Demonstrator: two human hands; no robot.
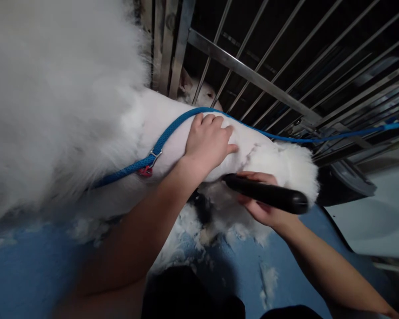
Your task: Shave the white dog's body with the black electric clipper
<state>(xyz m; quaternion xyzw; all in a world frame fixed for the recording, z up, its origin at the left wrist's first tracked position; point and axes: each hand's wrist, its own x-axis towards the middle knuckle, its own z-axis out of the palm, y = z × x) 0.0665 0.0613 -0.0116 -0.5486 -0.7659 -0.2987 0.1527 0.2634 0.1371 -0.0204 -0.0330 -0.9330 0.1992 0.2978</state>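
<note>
A large white dog (63, 84) stretches across the view, its coat long and fluffy at the left and cropped close along the middle. My left hand (209, 139) lies flat on the cropped back, fingers spread, with nothing held. Fingers wrapped around a black hair clipper (269, 192), my right hand (262, 212) keeps its tip against the dog's lower side. The clipper's blade is hidden against the coat. A blue rope leash (168, 133) with a metal ring and a red tag (145, 171) loops over the dog, passing just above my left hand.
Metal cage bars (246, 71) stand behind the dog, and another white animal (201, 93) looks out between them. Clumps of cut fur (186, 230) lie on the blue floor (20, 266). A dark bin-like object (346, 181) is beside a pale panel (379, 221) at right.
</note>
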